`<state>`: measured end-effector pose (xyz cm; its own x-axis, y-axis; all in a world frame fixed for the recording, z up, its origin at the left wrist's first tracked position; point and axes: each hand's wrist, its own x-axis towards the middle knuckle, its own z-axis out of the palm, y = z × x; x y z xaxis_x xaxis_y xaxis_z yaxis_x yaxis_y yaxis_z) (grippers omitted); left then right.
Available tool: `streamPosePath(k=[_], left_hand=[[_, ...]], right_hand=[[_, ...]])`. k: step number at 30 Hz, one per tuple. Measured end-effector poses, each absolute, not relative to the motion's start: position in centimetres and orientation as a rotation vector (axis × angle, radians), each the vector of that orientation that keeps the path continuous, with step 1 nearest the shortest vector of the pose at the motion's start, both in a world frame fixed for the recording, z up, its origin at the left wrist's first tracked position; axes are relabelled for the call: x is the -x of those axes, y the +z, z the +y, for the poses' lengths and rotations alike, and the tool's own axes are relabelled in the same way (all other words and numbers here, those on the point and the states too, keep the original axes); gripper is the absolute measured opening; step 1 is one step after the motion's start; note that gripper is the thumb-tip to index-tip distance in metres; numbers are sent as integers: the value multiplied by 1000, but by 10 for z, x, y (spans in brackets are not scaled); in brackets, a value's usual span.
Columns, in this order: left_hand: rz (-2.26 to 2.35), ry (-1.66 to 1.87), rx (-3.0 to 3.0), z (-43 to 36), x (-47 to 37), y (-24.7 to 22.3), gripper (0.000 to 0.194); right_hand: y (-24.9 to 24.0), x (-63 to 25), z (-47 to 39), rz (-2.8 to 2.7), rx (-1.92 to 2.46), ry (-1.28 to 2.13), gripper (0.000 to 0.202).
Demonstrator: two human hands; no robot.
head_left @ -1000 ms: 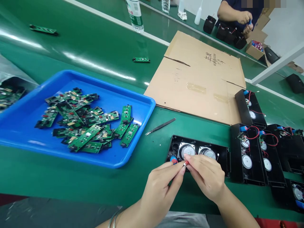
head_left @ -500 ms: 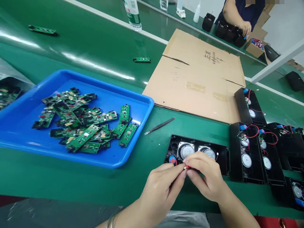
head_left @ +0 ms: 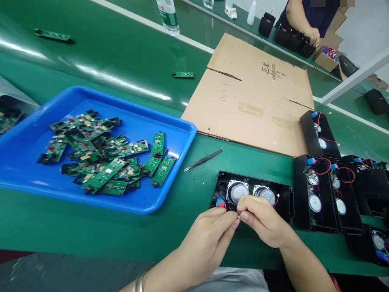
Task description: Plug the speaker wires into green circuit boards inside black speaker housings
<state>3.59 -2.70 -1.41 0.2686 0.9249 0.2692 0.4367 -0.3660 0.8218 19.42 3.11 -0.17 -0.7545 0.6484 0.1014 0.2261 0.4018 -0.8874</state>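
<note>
Both hands meet fingertip to fingertip over the front edge of a black speaker housing. My left hand is closed in a pinch, with a tiny white bit showing at its fingertips. Pressed against it, my right hand is closed too, and what it pinches is hidden. Inside the housing sit two round speakers and a blue and red cylinder with a red wire running toward my left fingers. Tweezers lie on the green table left of the housing.
A blue tray of green circuit boards stands at left. Flat cardboard lies behind the housing. More black housings stand at right. A bottle is at the back, and a person's hand works across the table.
My right fingers have curled in closer to my left fingertips, and the red piece seen between them before is now hidden. The view has shifted slightly.
</note>
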Motion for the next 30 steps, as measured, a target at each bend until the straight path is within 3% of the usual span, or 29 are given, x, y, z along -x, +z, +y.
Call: streamPosePath(k=[9,22,25,30], left_hand=[[1216,909,-1731,-27,-29,-13,34],[1130,1241,-1634,-36,7,-16,29],[1234,1343,-1410,-37,32,-20,31],[1370,1253,-1065,-31,40,-16,27]], right_hand=[[-4,-193,33,-2077,808,1576,37],[6,-174,39,-1485,926,1959,29],[14,-154,34,-1670,1083,1777,22],[25,-127,28,-2253,902,1052,17]])
